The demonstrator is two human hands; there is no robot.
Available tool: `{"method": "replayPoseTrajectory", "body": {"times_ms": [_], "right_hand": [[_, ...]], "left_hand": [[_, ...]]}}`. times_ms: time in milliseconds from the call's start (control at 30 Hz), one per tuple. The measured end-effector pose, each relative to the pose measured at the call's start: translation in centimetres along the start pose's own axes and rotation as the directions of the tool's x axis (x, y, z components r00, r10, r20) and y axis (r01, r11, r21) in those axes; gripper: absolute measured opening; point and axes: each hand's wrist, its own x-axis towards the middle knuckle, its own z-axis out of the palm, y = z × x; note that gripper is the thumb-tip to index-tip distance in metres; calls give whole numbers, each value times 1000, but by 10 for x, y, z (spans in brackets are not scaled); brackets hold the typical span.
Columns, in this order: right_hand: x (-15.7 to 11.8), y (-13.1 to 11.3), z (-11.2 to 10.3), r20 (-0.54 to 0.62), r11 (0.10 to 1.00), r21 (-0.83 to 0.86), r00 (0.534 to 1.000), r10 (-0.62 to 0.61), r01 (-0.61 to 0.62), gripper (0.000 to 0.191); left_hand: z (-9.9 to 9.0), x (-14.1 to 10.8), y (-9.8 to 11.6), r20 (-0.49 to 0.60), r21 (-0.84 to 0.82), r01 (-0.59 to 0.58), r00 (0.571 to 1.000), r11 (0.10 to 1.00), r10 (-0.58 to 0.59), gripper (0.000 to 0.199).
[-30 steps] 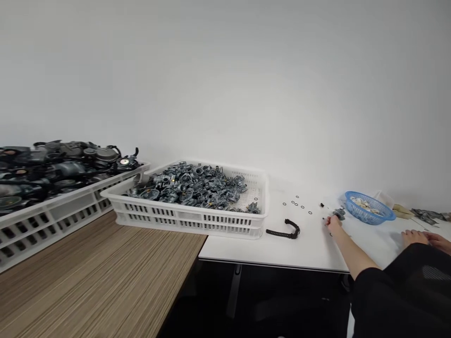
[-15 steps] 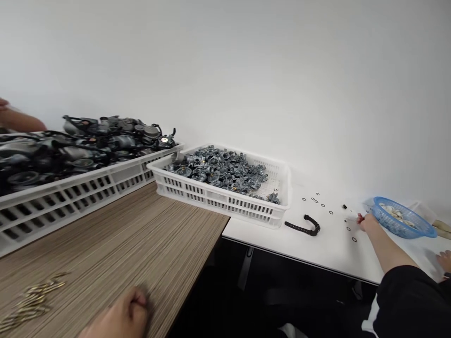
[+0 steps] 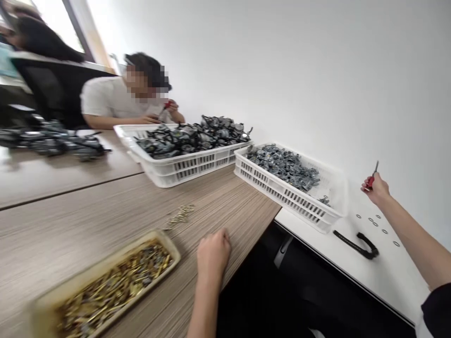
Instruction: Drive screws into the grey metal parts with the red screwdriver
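Observation:
My right hand [image 3: 379, 188] is raised over the white table at the right, closed round the red handle of a screwdriver [image 3: 369, 182] whose shaft points up. On the wooden table's right side rests my left hand [image 3: 214, 249], its fingers curled closed; whatever they hold, if anything, is hidden. Beyond it lies a small pile of brass-coloured pieces [image 3: 181, 215]. To its left stands a long tray [image 3: 179, 257] filled with many small brass and grey parts.
A white crate [image 3: 310, 218] of grey metal castings spans the joint between the tables. Another white crate [image 3: 155, 171] holds dark carburetor-like assemblies. A black watch [image 3: 371, 253] and several black rings [image 3: 375, 224] lie on the white table. A co-worker [image 3: 105, 96] sits across, holding something red.
The view has swung left, bringing the parts tray and the co-worker into sight. My right hand has risen from the white tabletop with the screwdriver. The left stays closed on the wooden table.

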Motion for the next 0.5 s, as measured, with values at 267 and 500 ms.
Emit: {"method": "replayPoseTrajectory", "body": {"times_ms": [267,500], "right_hand": [[-17,-76,159,573,969,-153,816,-72,193,24],[-35,-69,222,554,811,-408,820,-144,419,31]], "left_hand": [[0,-3,2,5,-99,25,1000,995,-25,32],[3,-5,0,-21,-109,36,999,993,-39,31]]}}
